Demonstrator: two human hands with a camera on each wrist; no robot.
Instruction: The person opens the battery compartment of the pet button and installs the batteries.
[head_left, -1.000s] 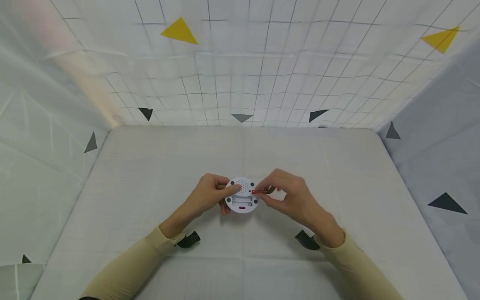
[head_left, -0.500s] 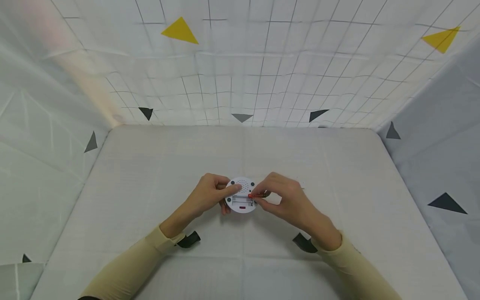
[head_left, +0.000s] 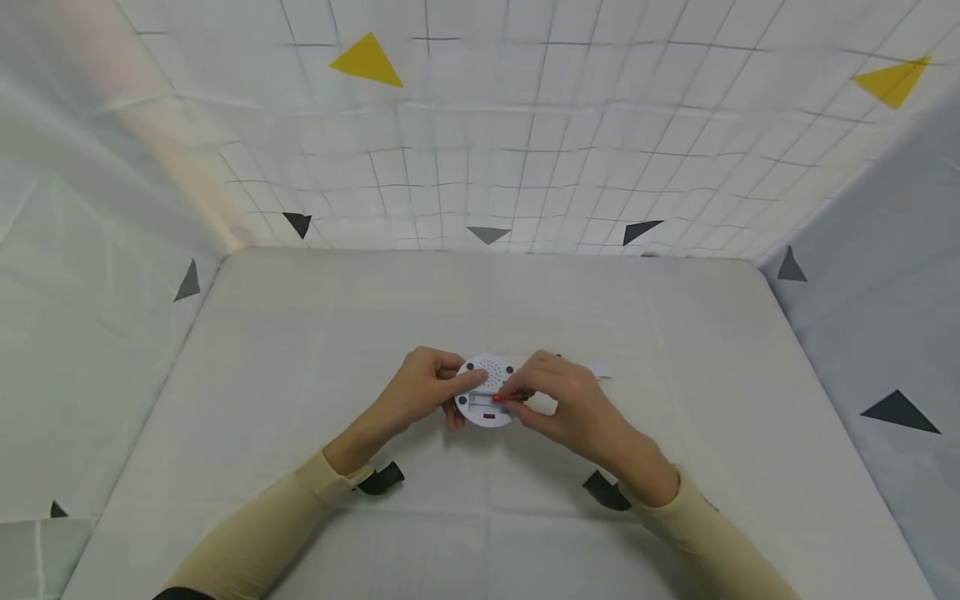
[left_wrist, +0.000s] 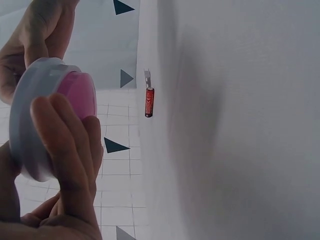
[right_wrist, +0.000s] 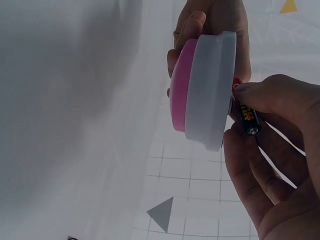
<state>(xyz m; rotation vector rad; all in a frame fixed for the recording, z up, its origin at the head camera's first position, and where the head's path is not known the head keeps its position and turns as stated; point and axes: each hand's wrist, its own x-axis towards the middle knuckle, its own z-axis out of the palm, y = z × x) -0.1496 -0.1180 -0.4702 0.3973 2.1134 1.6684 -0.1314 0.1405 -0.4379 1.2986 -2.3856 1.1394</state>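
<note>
My left hand grips a round white device by its left side, thumb across the underside with its speaker holes. A pink dome, on the opposite face, points down at the table. With thumb and fingers my right hand pinches a red and black battery. Its red end is at the battery compartment, while the dark end sticks out tilted; whether that end touches inside is hidden. A second red battery lies on the table beyond the device.
Beside the loose battery is a small white piece, partly behind my right hand in the head view. A white sheet covers the table. Pale walls with grid lines and triangle markers enclose the back and sides.
My right hand has moved left and slightly down, bringing the battery from the device's right edge over the compartment. The small white piece has come into view. My left hand keeps its hold.
</note>
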